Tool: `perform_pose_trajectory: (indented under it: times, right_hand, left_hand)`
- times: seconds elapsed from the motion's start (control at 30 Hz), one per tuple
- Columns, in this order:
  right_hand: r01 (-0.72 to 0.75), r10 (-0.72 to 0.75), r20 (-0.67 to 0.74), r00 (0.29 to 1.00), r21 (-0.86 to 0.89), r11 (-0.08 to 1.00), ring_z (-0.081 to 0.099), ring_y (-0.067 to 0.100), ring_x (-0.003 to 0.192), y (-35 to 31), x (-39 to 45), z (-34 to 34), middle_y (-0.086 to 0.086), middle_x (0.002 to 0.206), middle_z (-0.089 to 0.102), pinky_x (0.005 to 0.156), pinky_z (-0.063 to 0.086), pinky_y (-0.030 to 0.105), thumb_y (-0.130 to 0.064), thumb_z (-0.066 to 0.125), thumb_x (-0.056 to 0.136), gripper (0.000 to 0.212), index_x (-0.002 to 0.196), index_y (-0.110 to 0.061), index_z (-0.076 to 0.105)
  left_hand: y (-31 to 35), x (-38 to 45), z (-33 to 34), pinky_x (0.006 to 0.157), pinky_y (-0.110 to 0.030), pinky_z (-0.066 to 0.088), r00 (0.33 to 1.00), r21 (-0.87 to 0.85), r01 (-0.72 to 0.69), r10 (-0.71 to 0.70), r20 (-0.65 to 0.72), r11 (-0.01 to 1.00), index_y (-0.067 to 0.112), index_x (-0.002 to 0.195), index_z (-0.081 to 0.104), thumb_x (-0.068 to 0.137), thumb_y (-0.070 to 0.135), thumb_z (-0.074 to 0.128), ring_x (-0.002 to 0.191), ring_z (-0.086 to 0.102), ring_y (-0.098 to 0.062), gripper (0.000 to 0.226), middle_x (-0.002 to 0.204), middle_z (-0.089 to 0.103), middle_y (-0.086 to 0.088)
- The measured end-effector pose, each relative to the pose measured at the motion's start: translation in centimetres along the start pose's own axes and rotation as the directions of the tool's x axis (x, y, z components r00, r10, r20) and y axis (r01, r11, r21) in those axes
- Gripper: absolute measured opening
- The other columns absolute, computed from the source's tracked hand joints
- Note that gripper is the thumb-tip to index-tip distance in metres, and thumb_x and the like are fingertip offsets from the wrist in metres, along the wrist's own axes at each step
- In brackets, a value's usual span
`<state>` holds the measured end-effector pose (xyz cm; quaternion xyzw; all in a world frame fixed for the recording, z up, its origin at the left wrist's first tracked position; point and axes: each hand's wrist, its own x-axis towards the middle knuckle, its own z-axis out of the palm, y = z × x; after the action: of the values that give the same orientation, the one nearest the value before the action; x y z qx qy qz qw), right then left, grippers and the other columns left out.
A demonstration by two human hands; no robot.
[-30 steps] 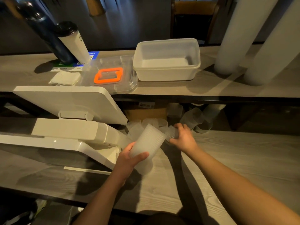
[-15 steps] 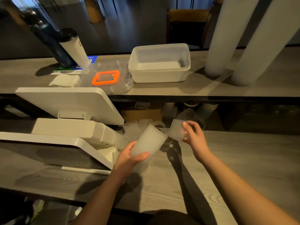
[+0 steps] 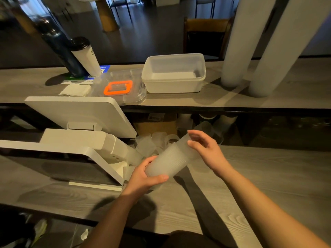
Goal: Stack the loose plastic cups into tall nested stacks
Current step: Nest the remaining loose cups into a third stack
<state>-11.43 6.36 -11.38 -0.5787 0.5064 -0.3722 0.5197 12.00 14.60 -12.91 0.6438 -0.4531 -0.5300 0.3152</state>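
Note:
My left hand (image 3: 145, 176) grips a short nested stack of frosted ribbed plastic cups (image 3: 167, 162), tilted with its mouth up and to the right. A single clear cup (image 3: 186, 146) sits partly inside the stack's mouth, and my right hand (image 3: 206, 151) holds it at its top end with the fingers curled over it. Several loose clear cups (image 3: 152, 142) lie in a heap on the lower counter just behind the stack. Two tall white cup stacks (image 3: 238, 42) lean on the upper shelf at the right.
A white point-of-sale terminal (image 3: 80, 122) fills the left of the lower counter (image 3: 268, 176). On the upper shelf stand a white plastic tub (image 3: 173, 76), a clear lid with an orange frame (image 3: 118, 87), napkins and a tumbler (image 3: 86, 56). More cups (image 3: 211, 122) sit under the shelf.
My right hand picked a clear cup from the heap, lifted it and brought it left into the mouth of the stack held by my left hand.

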Motion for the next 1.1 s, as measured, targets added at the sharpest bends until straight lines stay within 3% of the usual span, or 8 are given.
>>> perform_pose_trajectory:
  times: [0.2, 0.37, 0.47, 0.53, 0.6, 0.67, 0.77, 1.1]
  right_hand:
    - [-0.013, 0.031, 0.167, 0.986, -0.107, 0.994, 0.052, -0.003, 0.113, -0.5, -0.8, 1.2, -0.015, 0.124, 0.057, 0.092, 0.043, 0.018, -0.045, 0.058, 0.095, 0.042, 0.135, -0.032, 0.056]
    - [-0.163, 0.147, 0.268, 0.952, 0.042, 0.986, 0.043, -0.012, 0.119, 0.3, -1.4, 2.3, -0.028, 0.132, 0.048, 0.093, 0.038, 0.016, -0.052, 0.032, 0.103, 0.042, 0.14, -0.04, 0.049]
    - [-0.211, 0.194, 0.177, 0.965, 0.082, 0.974, 0.047, 0.002, 0.125, 1.1, -0.8, 3.0, -0.018, 0.137, 0.05, 0.105, 0.042, 0.029, -0.054, 0.032, 0.103, 0.046, 0.143, -0.037, 0.046]
    - [-0.246, 0.239, 0.072, 0.968, 0.1, 0.964, 0.05, 0.01, 0.125, 2.0, 0.0, 3.4, -0.015, 0.13, 0.054, 0.104, 0.045, 0.034, -0.052, 0.036, 0.103, 0.04, 0.136, -0.035, 0.05]
    - [-0.283, 0.284, -0.001, 0.959, 0.087, 0.955, 0.053, 0.014, 0.123, 3.2, 0.8, 3.5, -0.013, 0.126, 0.056, 0.101, 0.048, 0.036, -0.049, 0.044, 0.102, 0.035, 0.132, -0.033, 0.052]
    - [-0.32, 0.32, -0.04, 0.947, -0.004, 0.947, 0.053, 0.018, 0.125, 4.4, 1.7, 3.7, -0.004, 0.136, 0.055, 0.105, 0.048, 0.041, -0.048, 0.052, 0.099, 0.046, 0.139, -0.026, 0.05]
    - [-0.333, 0.33, -0.048, 0.943, -0.136, 0.933, 0.052, 0.023, 0.128, 5.2, 2.9, 4.1, 0.006, 0.144, 0.051, 0.102, 0.047, 0.036, -0.043, 0.06, 0.096, 0.057, 0.146, -0.02, 0.044]
    - [-0.301, 0.297, -0.086, 0.951, -0.474, 0.827, 0.039, 0.027, 0.142, 7.0, 7.8, 6.9, 0.006, 0.155, 0.038, 0.112, 0.041, 0.044, -0.039, 0.082, 0.078, 0.092, 0.153, -0.017, 0.032]
  left_hand:
    - [0.7, -0.8, 0.5, 0.071, -0.02, 0.056, 0.999, 0.015, -0.05, 0.05, -0.016, 0.999, 0.038, 0.12, 0.054, 0.044, 0.053, 0.086, 0.107, 0.06, -0.012, 0.083, 0.121, 0.057, 0.007]
    - [0.5, -1.1, 0.4, 0.063, -0.016, 0.054, 0.999, 0.038, -0.021, 0.022, -0.031, 0.999, 0.039, 0.118, 0.052, 0.044, 0.058, 0.082, 0.105, 0.059, -0.016, 0.082, 0.12, 0.056, 0.006]
    - [0.3, -1.1, 0.0, 0.07, -0.032, 0.062, 0.997, -0.007, 0.062, -0.062, -0.054, 0.998, 0.036, 0.119, 0.052, 0.046, 0.059, 0.083, 0.106, 0.059, -0.019, 0.083, 0.119, 0.055, 0.003]
    - [0.2, -1.1, -0.5, 0.077, -0.047, 0.062, 0.987, -0.067, 0.128, -0.133, -0.088, 0.99, 0.031, 0.122, 0.051, 0.052, 0.056, 0.087, 0.107, 0.059, -0.022, 0.082, 0.118, 0.056, 0.002]
    - [-0.2, -0.9, -0.9, 0.079, -0.052, 0.061, 0.979, -0.1, 0.159, -0.17, -0.116, 0.982, 0.027, 0.126, 0.051, 0.058, 0.054, 0.089, 0.109, 0.058, -0.026, 0.082, 0.119, 0.055, 0.001]
    - [-0.5, -0.8, -1.3, 0.077, -0.053, 0.061, 0.978, -0.1, 0.149, -0.162, -0.135, 0.984, 0.025, 0.127, 0.051, 0.055, 0.058, 0.088, 0.108, 0.059, -0.027, 0.088, 0.119, 0.056, 0.0]
    - [-0.7, -0.5, -1.8, 0.077, -0.053, 0.061, 0.975, -0.095, 0.156, -0.168, -0.143, 0.983, 0.024, 0.127, 0.05, 0.046, 0.063, 0.08, 0.107, 0.06, -0.027, 0.095, 0.119, 0.057, -0.001]
    - [-1.0, 1.4, -3.3, 0.082, -0.05, 0.06, 0.969, -0.084, 0.169, -0.181, -0.168, 0.982, 0.029, 0.125, 0.044, 0.052, 0.06, 0.079, 0.106, 0.059, -0.024, 0.087, 0.119, 0.054, 0.001]
